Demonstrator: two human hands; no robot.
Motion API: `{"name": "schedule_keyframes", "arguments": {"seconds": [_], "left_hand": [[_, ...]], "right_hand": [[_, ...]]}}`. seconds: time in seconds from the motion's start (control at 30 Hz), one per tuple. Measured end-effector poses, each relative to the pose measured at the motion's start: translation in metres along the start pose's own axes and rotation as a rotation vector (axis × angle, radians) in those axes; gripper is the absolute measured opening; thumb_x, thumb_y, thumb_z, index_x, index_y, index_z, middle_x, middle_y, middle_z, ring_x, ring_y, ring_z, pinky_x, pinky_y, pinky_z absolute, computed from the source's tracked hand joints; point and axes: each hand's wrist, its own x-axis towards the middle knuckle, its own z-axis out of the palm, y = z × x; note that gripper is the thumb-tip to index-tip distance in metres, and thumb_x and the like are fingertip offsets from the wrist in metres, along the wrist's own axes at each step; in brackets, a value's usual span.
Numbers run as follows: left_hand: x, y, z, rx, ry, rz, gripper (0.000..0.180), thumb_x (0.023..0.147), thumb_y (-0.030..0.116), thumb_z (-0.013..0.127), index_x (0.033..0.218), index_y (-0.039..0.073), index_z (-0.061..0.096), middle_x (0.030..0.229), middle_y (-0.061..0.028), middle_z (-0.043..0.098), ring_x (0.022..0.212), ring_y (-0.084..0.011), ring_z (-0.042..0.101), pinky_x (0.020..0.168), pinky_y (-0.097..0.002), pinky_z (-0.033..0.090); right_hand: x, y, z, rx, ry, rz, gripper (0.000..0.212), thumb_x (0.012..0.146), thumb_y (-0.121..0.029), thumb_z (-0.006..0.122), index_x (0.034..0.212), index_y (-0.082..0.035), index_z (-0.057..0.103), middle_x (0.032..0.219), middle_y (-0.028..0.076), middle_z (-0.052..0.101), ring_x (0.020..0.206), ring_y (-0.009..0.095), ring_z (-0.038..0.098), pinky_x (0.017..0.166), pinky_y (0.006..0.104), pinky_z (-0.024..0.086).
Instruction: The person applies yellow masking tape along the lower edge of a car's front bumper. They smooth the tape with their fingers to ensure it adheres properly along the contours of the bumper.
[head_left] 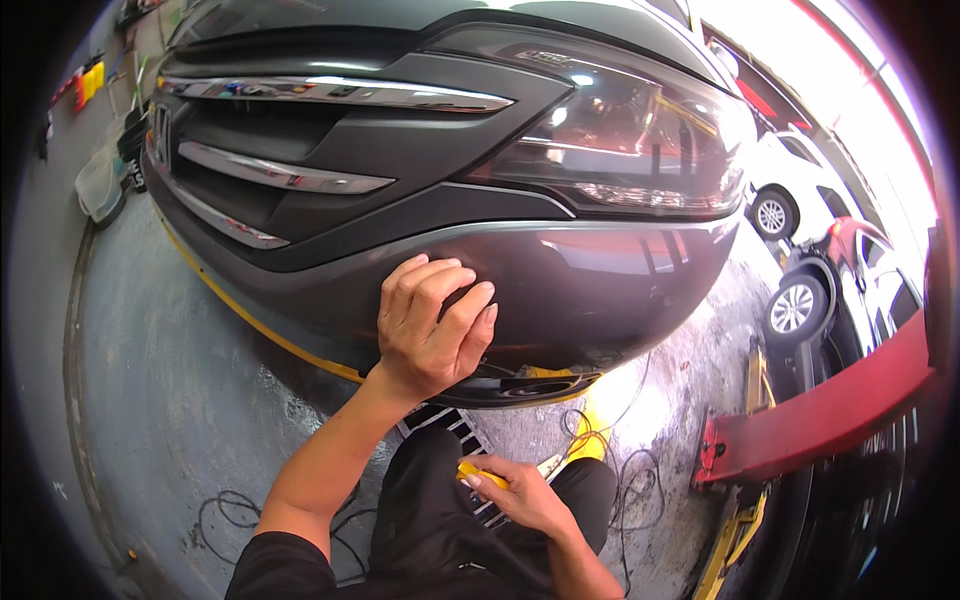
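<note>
My left hand [432, 325] rests against the grey front bumper [590, 285] of a car, below the grille and headlight. Its fingers are bent and slightly apart, with nothing visible in them; the palm side is hidden. Lower down, over my knees, my right hand [520, 495] is closed around a small yellow tool [482, 476]. Only one end of it shows, so its exact kind cannot be made out. The clear headlight [640, 140] curves round the car's corner, and chrome strips [340, 93] run across the grille [270, 130].
Dark cables [640, 490] lie coiled on the grey floor [170, 380]. A floor drain grate [465, 430] sits under the bumper, beside a yellow piece [595, 425]. A red lift arm [820, 405] stands at right, before a red car [850, 270] and white car [790, 180]. Buckets [100, 190] line the left wall.
</note>
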Motion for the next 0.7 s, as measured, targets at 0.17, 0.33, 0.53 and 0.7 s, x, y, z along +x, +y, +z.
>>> {"name": "schedule_keyframes", "arguments": {"seconds": [0.17, 0.33, 0.53, 0.7], "left_hand": [[0.004, 0.0, -0.003, -0.14, 0.043, 0.018, 0.021, 0.094, 0.014, 0.08, 0.114, 0.007, 0.076, 0.108, -0.0073, 0.073, 0.103, -0.0299, 0.072, 0.1, -0.0492, 0.056], [-0.002, -0.01, -0.002, -0.121, 0.08, 0.063, 0.024, 0.093, 0.009, 0.081, 0.116, 0.005, 0.074, 0.108, -0.0104, 0.074, 0.1, -0.0327, 0.072, 0.098, -0.0496, 0.057], [-0.008, 0.007, -0.01, -0.28, 0.051, -0.057, 0.019, 0.098, 0.006, 0.08, 0.115, 0.004, 0.075, 0.11, -0.0118, 0.075, 0.098, -0.0314, 0.073, 0.099, -0.0453, 0.057], [-0.068, 0.11, -0.052, -1.029, -0.562, -0.95, 0.024, 0.104, 0.011, 0.079, 0.125, 0.0, 0.075, 0.112, -0.0024, 0.073, 0.102, -0.0087, 0.068, 0.095, -0.0294, 0.056]], "right_hand": [[-0.025, -0.003, 0.009, 0.206, 0.202, 0.014, 0.038, 0.111, -0.024, 0.073, 0.144, -0.005, 0.071, 0.095, 0.002, 0.072, 0.077, 0.008, 0.062, 0.073, 0.0275, 0.053], [-0.041, 0.014, 0.011, 0.252, 0.312, -0.06, 0.075, 0.107, -0.008, 0.071, 0.173, -0.003, 0.034, 0.086, 0.0, 0.065, 0.075, 0.005, 0.054, 0.07, 0.0244, 0.046], [-0.077, 0.012, 0.005, 0.527, 0.484, -0.172, 0.079, 0.108, -0.004, 0.053, 0.177, -0.002, 0.017, 0.083, 0.005, 0.063, 0.066, 0.007, 0.049, 0.061, 0.0206, 0.04], [-0.092, 0.017, -0.009, 0.452, 0.489, -0.282, 0.083, 0.105, -0.001, 0.057, 0.178, -0.005, 0.017, 0.088, 0.008, 0.067, 0.069, 0.007, 0.053, 0.063, 0.0201, 0.041]]}}
